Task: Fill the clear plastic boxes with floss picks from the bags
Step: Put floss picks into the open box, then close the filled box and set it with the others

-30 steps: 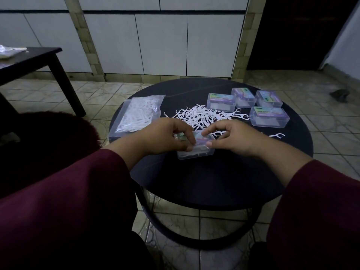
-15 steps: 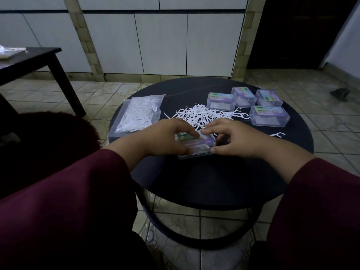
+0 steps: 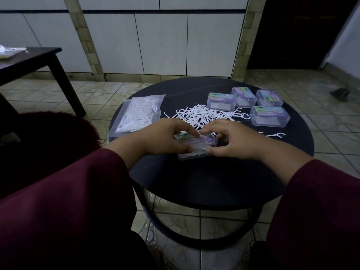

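Both hands have settled lower on the clear box (image 3: 195, 148), its lid now pressed down on the round black table (image 3: 204, 182). Left hand (image 3: 165, 136) and right hand (image 3: 231, 141) pinch its two ends. Just behind lie loose floss picks (image 3: 204, 115), a bag (image 3: 139, 114) and four closed boxes (image 3: 251, 106).

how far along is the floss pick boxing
Done, it seems: four closed clear boxes grouped at the table's far right, contents hard to make out. In hand: both the left hand and right hand press on a fifth box holding white picks, apparently closing it. Left: a loose pile of picks mid-table, a stray pick, and a bag of picks still fairly full.
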